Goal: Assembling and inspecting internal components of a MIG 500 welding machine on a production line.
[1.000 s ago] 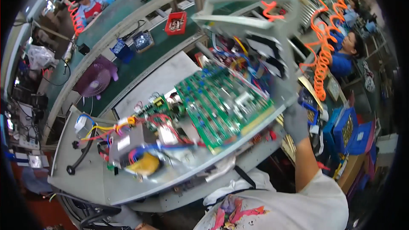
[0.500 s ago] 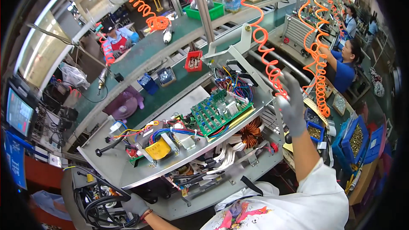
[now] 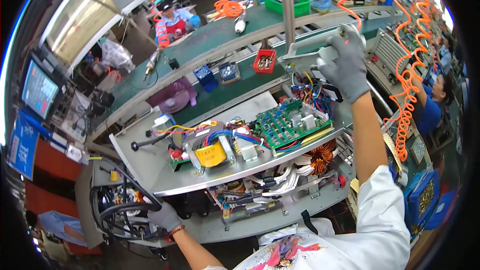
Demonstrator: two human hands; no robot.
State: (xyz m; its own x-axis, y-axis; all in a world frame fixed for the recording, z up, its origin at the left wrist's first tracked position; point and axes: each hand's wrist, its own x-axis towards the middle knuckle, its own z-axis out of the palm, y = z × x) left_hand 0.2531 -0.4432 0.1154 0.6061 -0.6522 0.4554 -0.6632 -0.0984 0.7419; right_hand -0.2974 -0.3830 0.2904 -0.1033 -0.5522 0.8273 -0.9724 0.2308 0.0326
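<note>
An open machine chassis [image 3: 131, 157] of grey sheet metal lies across the middle. It bears a green circuit board [image 3: 290, 126], a yellow-wrapped transformer [image 3: 211, 155], coloured wires and a copper-wound coil [image 3: 322, 158]. My right hand [image 3: 347, 67], in a grey glove, is at the light grey handle [image 3: 306, 49] on the chassis's far right end, its fingers bent over the bar and the thumb on the near side. At the near left, my gloved left hand [image 3: 164, 217] closes on a bundle of thick black cable [image 3: 120, 215]; its fingertips are partly hidden.
Beyond the chassis runs a green bench [image 3: 200, 65] with a red bin [image 3: 264, 61], blue boxes [image 3: 205, 77] and a purple fan [image 3: 175, 100]. Orange coiled hoses [image 3: 401, 135] hang at right. A screen [image 3: 39, 90] stands left. Co-workers sit far off and at right.
My right hand has gone up and away from beside the orange hose to the grey handle. My left hand stays at the black cables. The whole view has shifted.
</note>
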